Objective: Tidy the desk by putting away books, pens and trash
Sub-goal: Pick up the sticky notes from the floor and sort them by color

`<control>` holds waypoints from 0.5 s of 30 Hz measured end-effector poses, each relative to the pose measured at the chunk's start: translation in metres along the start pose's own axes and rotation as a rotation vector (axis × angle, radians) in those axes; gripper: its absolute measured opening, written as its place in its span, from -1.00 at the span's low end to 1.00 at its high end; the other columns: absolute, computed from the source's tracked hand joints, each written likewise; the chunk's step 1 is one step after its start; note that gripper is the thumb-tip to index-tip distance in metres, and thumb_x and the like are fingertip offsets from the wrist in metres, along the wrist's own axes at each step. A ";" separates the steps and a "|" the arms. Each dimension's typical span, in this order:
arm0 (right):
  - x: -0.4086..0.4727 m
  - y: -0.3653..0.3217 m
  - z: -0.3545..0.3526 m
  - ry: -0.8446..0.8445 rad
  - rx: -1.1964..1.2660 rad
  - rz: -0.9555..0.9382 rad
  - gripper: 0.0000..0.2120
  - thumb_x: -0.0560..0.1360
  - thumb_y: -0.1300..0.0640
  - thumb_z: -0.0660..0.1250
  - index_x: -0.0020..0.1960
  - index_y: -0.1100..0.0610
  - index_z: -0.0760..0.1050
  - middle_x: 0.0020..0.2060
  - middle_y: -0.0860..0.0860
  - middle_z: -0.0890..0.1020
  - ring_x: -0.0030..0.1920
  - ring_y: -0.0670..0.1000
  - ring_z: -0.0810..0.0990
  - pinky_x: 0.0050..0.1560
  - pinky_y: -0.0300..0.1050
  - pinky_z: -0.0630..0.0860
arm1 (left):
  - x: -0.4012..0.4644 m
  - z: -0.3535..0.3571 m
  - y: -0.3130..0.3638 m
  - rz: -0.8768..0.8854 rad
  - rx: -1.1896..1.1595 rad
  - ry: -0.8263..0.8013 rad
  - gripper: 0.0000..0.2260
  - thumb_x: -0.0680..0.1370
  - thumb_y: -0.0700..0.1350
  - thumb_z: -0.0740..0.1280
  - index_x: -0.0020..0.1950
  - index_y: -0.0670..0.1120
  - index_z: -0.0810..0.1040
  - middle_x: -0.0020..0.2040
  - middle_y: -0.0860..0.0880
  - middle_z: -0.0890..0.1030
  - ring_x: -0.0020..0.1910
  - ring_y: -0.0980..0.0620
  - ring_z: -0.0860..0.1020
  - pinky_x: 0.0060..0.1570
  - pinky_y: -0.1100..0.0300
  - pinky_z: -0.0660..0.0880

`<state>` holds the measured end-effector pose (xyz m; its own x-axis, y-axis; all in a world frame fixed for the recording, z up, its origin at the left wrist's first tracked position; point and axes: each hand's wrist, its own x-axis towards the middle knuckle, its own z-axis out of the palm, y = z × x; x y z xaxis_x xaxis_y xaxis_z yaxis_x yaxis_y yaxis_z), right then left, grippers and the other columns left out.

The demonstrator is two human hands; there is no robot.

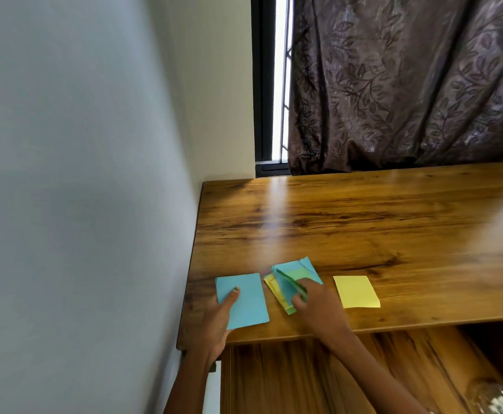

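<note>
Paper, thin and floppy: best pinched at an edge. Left hand [218, 318] gripping blue sheet [242, 300]; right hand [316, 303] pinching mixed stack [289, 279] right of it.

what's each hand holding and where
Left hand grips the blue paper sheet at its near-left edge, thumb on top. Right hand pinches the mixed coloured paper stack near its middle.

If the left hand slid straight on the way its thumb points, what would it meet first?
Probably nothing soon: the left hand holds the blue paper, and beyond it lies bare desk up to the far edge. The mixed paper stack sits to the right of that line.
</note>
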<state>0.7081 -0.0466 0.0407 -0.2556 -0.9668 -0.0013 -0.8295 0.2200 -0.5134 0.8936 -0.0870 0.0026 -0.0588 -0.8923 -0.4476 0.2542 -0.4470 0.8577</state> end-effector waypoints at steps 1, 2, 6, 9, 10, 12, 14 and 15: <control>-0.001 -0.004 -0.003 0.067 0.036 0.013 -0.64 0.55 0.09 0.23 0.34 0.09 0.40 0.13 0.04 0.60 0.03 -0.05 0.57 -0.03 -0.22 0.53 | 0.000 0.001 0.000 -0.007 0.003 -0.010 -0.91 0.53 -0.14 0.35 0.02 -0.02 0.51 -0.07 -0.10 0.65 -0.09 -0.06 0.62 -0.06 0.01 0.57; -0.002 -0.009 -0.006 0.136 0.063 -0.001 -0.65 0.56 0.11 0.22 0.34 0.08 0.41 0.08 0.03 0.62 -0.05 -0.08 0.57 -0.13 -0.27 0.50 | 0.000 0.001 -0.001 -0.013 0.002 -0.021 -0.92 0.54 -0.12 0.34 0.02 -0.02 0.51 -0.08 -0.09 0.66 -0.09 -0.06 0.63 -0.08 0.03 0.58; -0.012 -0.033 0.001 0.226 0.064 -0.200 -0.61 0.57 0.17 0.20 0.39 0.03 0.34 -0.02 0.01 0.64 -0.21 -0.12 0.54 -0.34 -0.32 0.41 | -0.001 0.004 -0.003 -0.027 -0.024 -0.040 -0.93 0.56 -0.07 0.30 0.03 0.00 0.49 -0.09 -0.09 0.65 -0.11 -0.04 0.63 -0.28 0.15 0.62; -0.023 -0.052 0.030 0.030 -0.091 -0.300 -0.43 0.54 0.20 0.24 0.48 0.04 0.10 0.34 0.05 0.44 0.22 0.04 0.52 0.09 -0.08 0.52 | -0.004 0.004 -0.003 -0.020 -0.077 -0.081 -0.89 0.60 -0.08 0.22 0.06 -0.04 0.50 -0.09 -0.10 0.65 -0.11 -0.04 0.64 -0.28 0.13 0.59; -0.027 -0.058 0.040 -0.044 -0.115 -0.309 -0.37 0.53 0.23 0.26 0.50 0.06 0.04 0.43 0.06 0.32 0.35 0.07 0.41 0.21 -0.04 0.47 | -0.005 0.003 -0.004 -0.002 -0.077 -0.108 -0.87 0.63 -0.14 0.16 0.07 -0.08 0.50 -0.10 -0.07 0.65 -0.16 0.03 0.66 -0.31 0.18 0.58; -0.033 -0.065 0.055 -0.151 -0.140 -0.310 -0.35 0.55 0.27 0.23 0.52 0.10 -0.03 0.51 0.07 0.15 0.47 0.09 0.21 0.35 0.00 0.36 | -0.004 0.001 -0.008 -0.004 -0.079 -0.122 -0.78 0.66 -0.25 0.02 0.12 -0.12 0.44 -0.08 -0.04 0.58 -0.28 0.20 0.66 -0.37 0.33 0.55; -0.036 -0.070 0.064 -0.221 -0.193 -0.317 -0.37 0.58 0.28 0.17 0.53 0.14 -0.09 0.53 0.09 0.06 0.52 0.10 0.06 0.42 0.03 0.25 | -0.005 0.001 -0.008 -0.037 -0.058 -0.133 -0.76 0.67 -0.09 0.00 0.14 -0.05 0.46 0.01 -0.03 0.58 -0.18 0.18 0.66 -0.25 0.28 0.58; -0.036 -0.072 0.067 -0.232 -0.227 -0.327 -0.37 0.59 0.29 0.15 0.53 0.16 -0.11 0.53 0.11 0.04 0.53 0.10 0.01 0.44 0.03 0.20 | -0.005 0.001 -0.007 -0.065 -0.042 -0.141 -0.69 0.65 0.06 0.01 0.10 -0.02 0.49 0.04 -0.05 0.61 -0.07 0.08 0.66 -0.14 0.19 0.59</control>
<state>0.8102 -0.0362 0.0197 0.1339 -0.9881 -0.0757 -0.9426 -0.1034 -0.3176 0.8909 -0.0795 -0.0007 -0.2103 -0.8630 -0.4594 0.2855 -0.5036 0.8154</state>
